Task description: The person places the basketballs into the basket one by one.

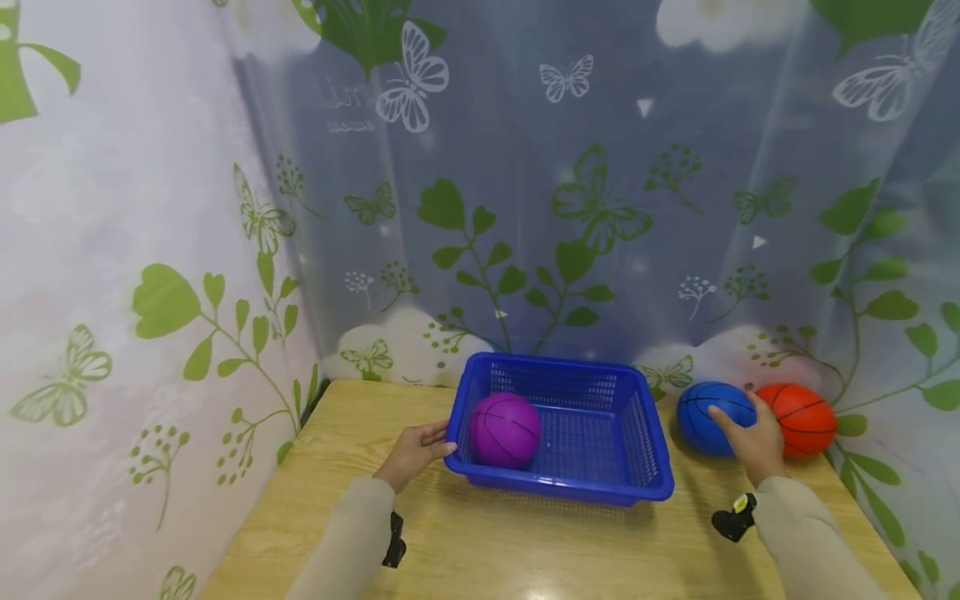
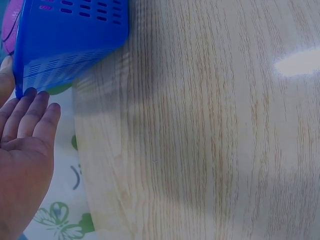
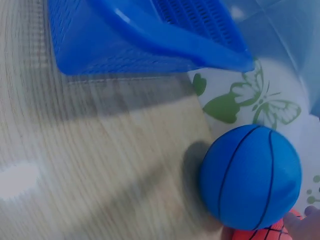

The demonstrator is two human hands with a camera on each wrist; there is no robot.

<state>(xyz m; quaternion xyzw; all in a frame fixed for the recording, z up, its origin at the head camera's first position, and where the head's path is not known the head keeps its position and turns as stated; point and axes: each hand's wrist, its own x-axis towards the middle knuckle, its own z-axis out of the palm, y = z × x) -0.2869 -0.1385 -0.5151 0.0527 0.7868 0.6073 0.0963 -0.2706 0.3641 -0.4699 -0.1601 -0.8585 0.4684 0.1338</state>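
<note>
A blue basket [image 1: 558,487] stands on the table with a purple ball [image 1: 506,431] in its left end. My left hand [image 1: 416,454] pinches the basket's left rim, its thumb on the inner side and the fingers outside, as the left wrist view shows. At the right lies a blue ball [image 1: 708,417] with black lines. Over its right side, my right hand [image 1: 759,437] has thumb and fingers spread apart. Only part of that hand [image 3: 306,225] appears in the right wrist view, near the ball's edge. Behind the hand sits a red ball [image 1: 806,421], partly hidden.
The wooden table [image 1: 495,550] bears the basket and the balls. A patterned curtain [image 1: 525,208] with leaves and butterflies rises along the table's back and sides. Both balls on the right lie close to the table's back right edge.
</note>
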